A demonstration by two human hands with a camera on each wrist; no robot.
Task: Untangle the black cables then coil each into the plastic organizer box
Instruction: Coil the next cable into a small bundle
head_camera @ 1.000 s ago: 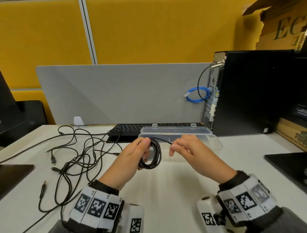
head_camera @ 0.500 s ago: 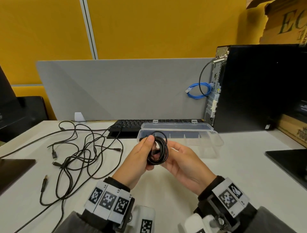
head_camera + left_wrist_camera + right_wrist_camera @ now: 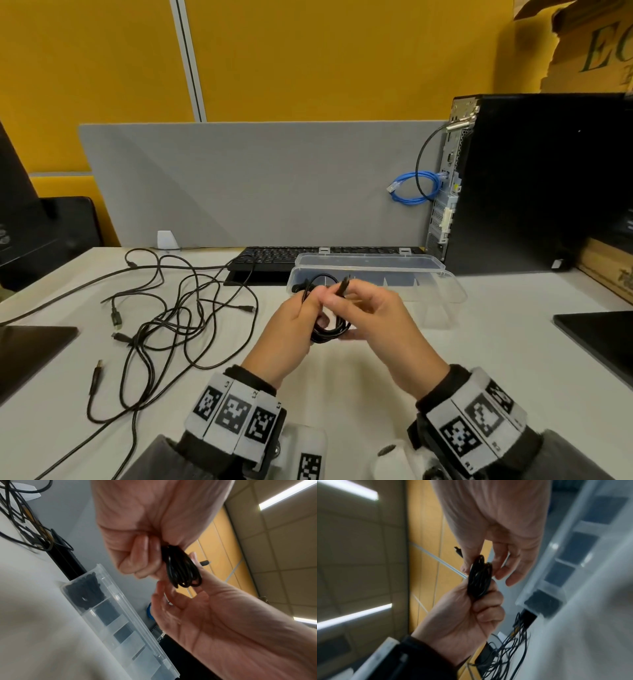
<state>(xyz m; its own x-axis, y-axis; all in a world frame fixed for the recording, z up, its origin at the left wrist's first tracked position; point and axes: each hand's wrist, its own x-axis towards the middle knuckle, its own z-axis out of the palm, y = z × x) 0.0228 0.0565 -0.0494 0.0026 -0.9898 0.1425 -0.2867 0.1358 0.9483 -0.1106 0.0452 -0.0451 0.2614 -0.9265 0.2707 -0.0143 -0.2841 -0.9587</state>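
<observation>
My left hand [image 3: 308, 308] grips a small coil of black cable [image 3: 330, 334] a little above the desk, just in front of the organizer box. The right hand [image 3: 337, 298] pinches the coil's plug end [image 3: 343, 287], which sticks up above the loops. In the left wrist view the left fingers [image 3: 137, 563] curl round the coil [image 3: 181, 569]. The clear plastic organizer box [image 3: 445, 301] lies open behind the hands, and another coiled black cable [image 3: 85, 591] fills its end compartment. A tangle of loose black cables [image 3: 171, 308] spreads over the desk to the left.
A black keyboard [image 3: 267, 262] lies behind the box, under its raised lid [image 3: 370, 265]. A computer tower [image 3: 531, 185] stands at the back right with a blue cable [image 3: 411, 188] on it. Dark flat pads sit at the left edge [image 3: 30, 349] and the right edge [image 3: 599, 332]. A grey divider [image 3: 257, 185] closes the back.
The right hand drew the cable's loose end onto the coil, cupped the coil from below, and now pinches the plug end above it. The left hand kept its grip throughout.
</observation>
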